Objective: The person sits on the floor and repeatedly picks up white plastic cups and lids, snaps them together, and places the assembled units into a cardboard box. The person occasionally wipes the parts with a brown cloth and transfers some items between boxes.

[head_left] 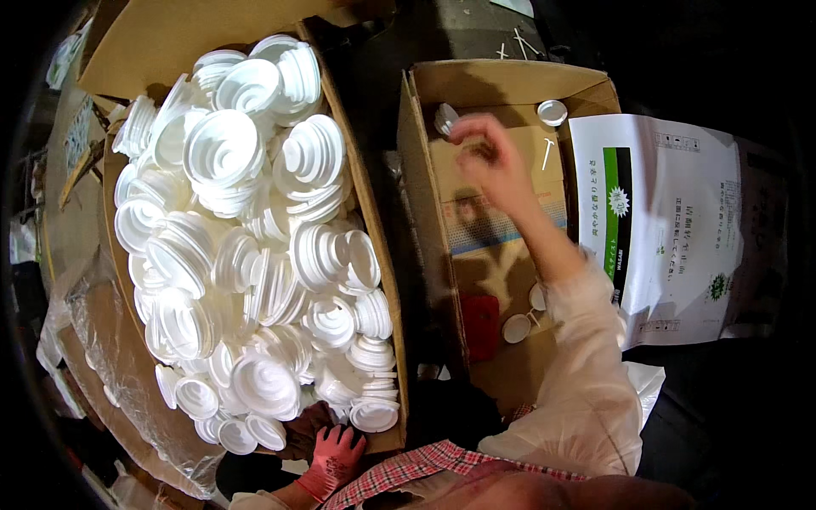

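Note:
My right hand (491,161), bare, reaches over the right cardboard box (508,75), its fingers bent and apart with nothing seen between them. Closest to its fingertips is a small stack of white round plastic pieces (444,118) in the far left corner. In a red glove, my left hand (334,463) lies with spread fingers at the near edge of the left cardboard box (387,340). That box is heaped with white stepped round plastic lids (223,148), many nested in stacks. Beside the gloved fingers is something dark brown (308,432).
The right box also has a white round cap (552,112), a white T-shaped piece (547,153), a white cup-like piece (516,328) and a red item (480,327). A printed white sheet (671,229) covers the right side. Clear plastic film (127,365) hangs at left.

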### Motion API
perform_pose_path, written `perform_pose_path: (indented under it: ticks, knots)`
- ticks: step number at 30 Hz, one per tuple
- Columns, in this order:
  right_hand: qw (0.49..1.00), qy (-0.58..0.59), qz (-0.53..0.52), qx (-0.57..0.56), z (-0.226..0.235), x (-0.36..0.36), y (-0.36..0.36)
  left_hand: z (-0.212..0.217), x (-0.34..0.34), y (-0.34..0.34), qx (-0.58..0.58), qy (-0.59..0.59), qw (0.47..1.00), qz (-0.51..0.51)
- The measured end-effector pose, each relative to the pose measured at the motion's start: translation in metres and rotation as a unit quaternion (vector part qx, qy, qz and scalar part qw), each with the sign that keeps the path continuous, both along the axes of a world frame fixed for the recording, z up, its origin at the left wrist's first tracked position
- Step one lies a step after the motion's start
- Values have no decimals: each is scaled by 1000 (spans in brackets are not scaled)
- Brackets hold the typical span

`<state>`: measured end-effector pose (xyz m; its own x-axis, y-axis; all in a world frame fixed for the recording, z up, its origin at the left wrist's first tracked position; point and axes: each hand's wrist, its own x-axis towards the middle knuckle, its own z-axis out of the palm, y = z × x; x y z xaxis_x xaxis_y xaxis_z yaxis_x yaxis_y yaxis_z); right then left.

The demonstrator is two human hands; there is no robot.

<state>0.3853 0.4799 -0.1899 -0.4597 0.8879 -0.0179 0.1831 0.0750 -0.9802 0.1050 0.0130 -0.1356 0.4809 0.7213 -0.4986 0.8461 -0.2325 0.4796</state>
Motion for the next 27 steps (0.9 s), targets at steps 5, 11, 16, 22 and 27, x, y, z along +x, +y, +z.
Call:
perform_pose_path:
  ticks: [5,11,16,22,27]
  knots:
    - [854,-484,-124,143,-193,8,82,8,-1,9,-31,1,998,60]
    - [919,-321,-210,94,-211,85,98,2,-3,5,-34,0,999,31]
    - [742,-636,-200,-61,-176,188,126,5,3,8,-8,-1,1000,17]
    - [755,-565,-331,-36,-201,208,130,7,-3,17,-8,8,999,-33]
    - [967,90,-237,-14,-16,66,-19,10,-5,29,-50,-12,999,7]
